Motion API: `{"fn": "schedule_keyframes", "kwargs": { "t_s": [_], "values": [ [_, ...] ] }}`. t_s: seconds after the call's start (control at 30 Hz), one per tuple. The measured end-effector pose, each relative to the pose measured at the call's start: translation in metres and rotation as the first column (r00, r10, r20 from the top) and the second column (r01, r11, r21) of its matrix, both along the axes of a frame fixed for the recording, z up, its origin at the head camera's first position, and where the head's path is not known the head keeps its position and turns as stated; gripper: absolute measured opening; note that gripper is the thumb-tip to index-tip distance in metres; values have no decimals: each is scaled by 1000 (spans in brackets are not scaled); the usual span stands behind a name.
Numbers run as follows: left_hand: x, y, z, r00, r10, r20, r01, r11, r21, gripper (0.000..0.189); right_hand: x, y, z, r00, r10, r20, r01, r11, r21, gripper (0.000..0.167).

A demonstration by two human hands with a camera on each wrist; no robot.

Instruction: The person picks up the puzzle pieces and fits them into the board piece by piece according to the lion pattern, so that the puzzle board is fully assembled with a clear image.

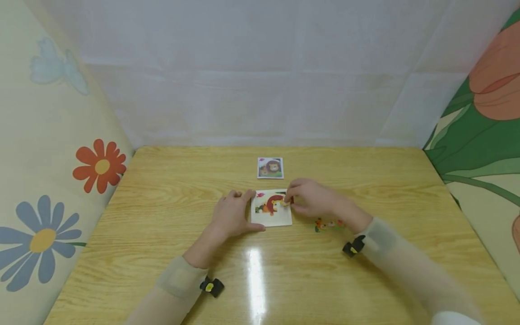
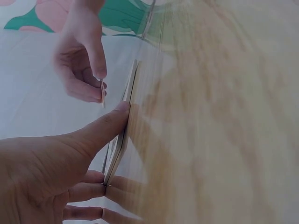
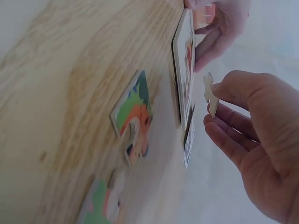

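Observation:
A square puzzle board with a partly filled lion picture lies flat on the table. My left hand grips its left side, the thumb against the near edge and the fingers by the far left corner. Over the board's right part, my right hand pinches a small puzzle piece between thumb and fingers. Its pale side faces the right wrist view, and the piece is held apart from the board there. Several loose puzzle pieces lie right of the board; one orange and green piece shows closely in that view.
Beyond the board lies a small lion picture card. The wooden table meets a white cloth backdrop at its far edge. Flower-printed panels stand along both sides.

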State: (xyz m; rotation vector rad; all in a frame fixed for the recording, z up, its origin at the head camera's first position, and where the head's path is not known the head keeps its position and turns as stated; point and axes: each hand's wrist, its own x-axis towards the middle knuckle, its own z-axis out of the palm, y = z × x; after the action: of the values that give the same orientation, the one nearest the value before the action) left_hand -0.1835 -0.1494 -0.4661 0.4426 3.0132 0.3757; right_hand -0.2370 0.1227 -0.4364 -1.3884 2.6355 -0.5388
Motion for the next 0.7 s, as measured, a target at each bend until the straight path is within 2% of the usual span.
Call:
{"fn": "schedule_keyframes", "kwargs": {
  "t_s": [0.37,0.7],
  "values": [
    [0,-1,0,1000,-4,-9,4,1000,10,103,-2,-15,-9,999,37,-2,-37,999,-10,18],
    [-1,-1,-1,1000,-3,-1,3,1000,11,105,0,-20,-12,1000,30,-5,-30,999,31,17]
  ]
}}
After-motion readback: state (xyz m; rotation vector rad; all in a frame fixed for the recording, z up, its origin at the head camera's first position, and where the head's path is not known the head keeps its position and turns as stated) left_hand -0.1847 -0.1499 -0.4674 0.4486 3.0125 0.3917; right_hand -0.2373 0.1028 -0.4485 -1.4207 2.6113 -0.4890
